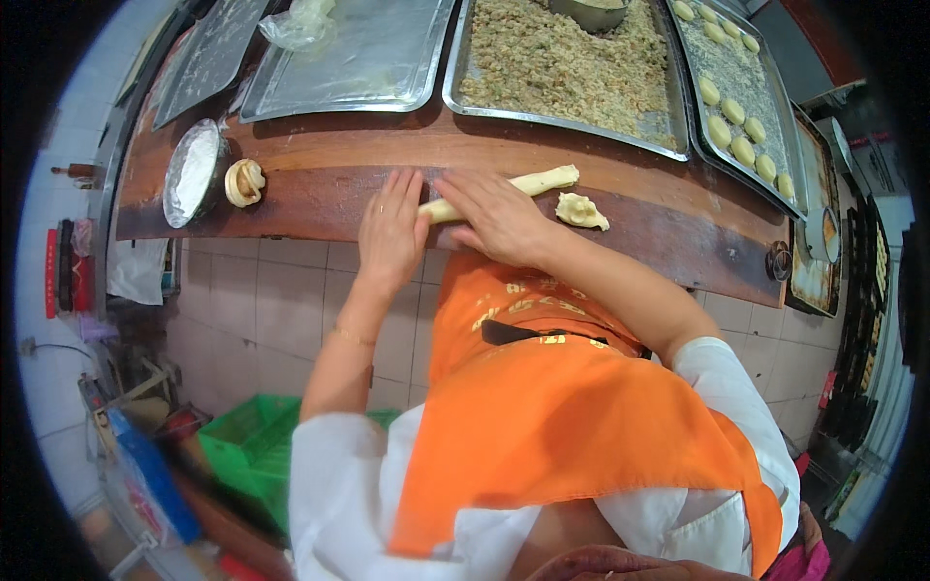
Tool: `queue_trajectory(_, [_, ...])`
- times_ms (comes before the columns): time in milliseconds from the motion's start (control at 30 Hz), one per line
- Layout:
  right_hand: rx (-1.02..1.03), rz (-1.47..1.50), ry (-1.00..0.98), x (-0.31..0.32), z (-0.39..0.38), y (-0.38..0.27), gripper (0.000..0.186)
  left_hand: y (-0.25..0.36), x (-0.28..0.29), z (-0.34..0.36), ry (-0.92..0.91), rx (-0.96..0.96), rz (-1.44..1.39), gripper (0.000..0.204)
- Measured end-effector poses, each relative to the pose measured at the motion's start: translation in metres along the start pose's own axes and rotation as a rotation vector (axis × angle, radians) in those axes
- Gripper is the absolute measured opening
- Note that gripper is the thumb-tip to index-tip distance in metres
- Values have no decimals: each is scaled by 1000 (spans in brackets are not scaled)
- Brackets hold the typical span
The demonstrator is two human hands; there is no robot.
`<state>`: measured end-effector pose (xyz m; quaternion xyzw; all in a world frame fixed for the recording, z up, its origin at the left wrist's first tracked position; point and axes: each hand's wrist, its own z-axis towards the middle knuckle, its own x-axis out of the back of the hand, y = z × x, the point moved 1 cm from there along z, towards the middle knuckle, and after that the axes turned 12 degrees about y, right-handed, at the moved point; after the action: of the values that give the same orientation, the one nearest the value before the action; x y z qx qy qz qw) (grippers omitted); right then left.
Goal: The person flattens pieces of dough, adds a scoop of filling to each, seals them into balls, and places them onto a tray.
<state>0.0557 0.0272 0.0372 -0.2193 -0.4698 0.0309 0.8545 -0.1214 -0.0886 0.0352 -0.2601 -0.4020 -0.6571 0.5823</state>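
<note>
A pale rope of dough lies across the wooden table near its front edge, its right end sticking out past my right hand. That hand rests flat on the dough with fingers stretched out. My left hand is also flat, over the rope's left end, which its fingers hide. Just right of the rope sits a small lump of dough with a rough top. To the left, a coiled piece of dough stands beside a metal bowl of white flour.
Behind my hands, a large tray holds crumbly filling with a metal bowl in it. Left of it is a metal tray with a plastic bag. At right, a floured tray carries several dough pieces. A green crate stands below.
</note>
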Motion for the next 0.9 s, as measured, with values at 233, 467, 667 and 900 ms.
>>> queue_trajectory(233, [-37,-164,11,-4,35,26,60,-40,-14,33,9,85,117,44])
queue_trajectory(467, [-49,-129,35,35,-11,35,43,-24,3,12,92,-21,-164,33])
queue_trajectory(667, [-136,-1,122,63,-22,57,30,-30,37,19,22,14,-261,46])
queue_trajectory(900, [-567,4,393,108,-60,77,16,-1,23,47,71,-1,-126,40])
